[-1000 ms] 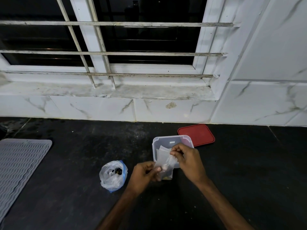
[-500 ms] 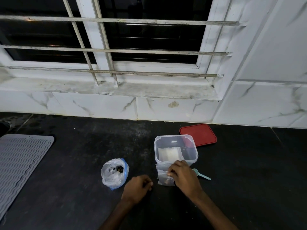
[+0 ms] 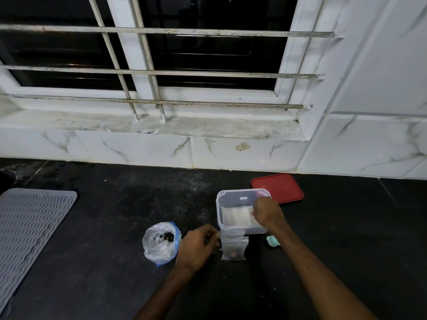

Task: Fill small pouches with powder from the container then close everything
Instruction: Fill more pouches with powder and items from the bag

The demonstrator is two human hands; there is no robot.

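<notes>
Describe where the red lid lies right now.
In the head view, the red lid lies flat on the dark counter, right of centre, just behind the far right corner of the open clear container and near the marble-tiled wall.

My right hand (image 3: 268, 213) off small clear plastic pouch (image 3: 233, 249), now up inside clear rectangular plastic container (image 3: 240, 192); fingers curled down at its right wall, over white packet (image 3: 235, 215); whether they hold anything, can't tell; pouch uncovered, flat on black counter (image 3: 115, 227) against container front; my left hand (image 3: 198, 247) slid right, curled fingertips at pouch's left edge; teal plastic scoop (image 3: 272, 241) now half hidden by my right forearm
</notes>
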